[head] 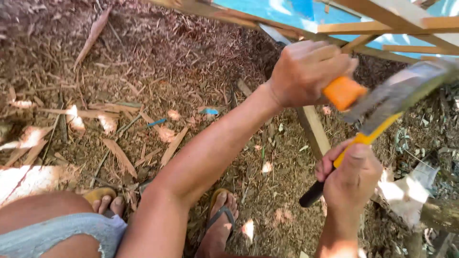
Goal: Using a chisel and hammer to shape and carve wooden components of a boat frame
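My left hand (306, 71) is closed around a tool with an orange handle (343, 91), held up near a wooden frame (382, 26). Lower down, my right hand (354, 177) grips a yellow handle with a black end (313, 193) that slants up toward the orange handle. A blurred grey metal part (406, 91) stretches to the right just above the yellow handle. I cannot tell which of the two tools it belongs to.
Wood shavings and chips (143, 95) cover the ground. A wooden slat (313, 129) lies under my hands. Blue sheeting (267, 8) shows behind the frame. My feet in sandals (220, 215) rest below, with my knee in torn denim (57, 231) at the lower left.
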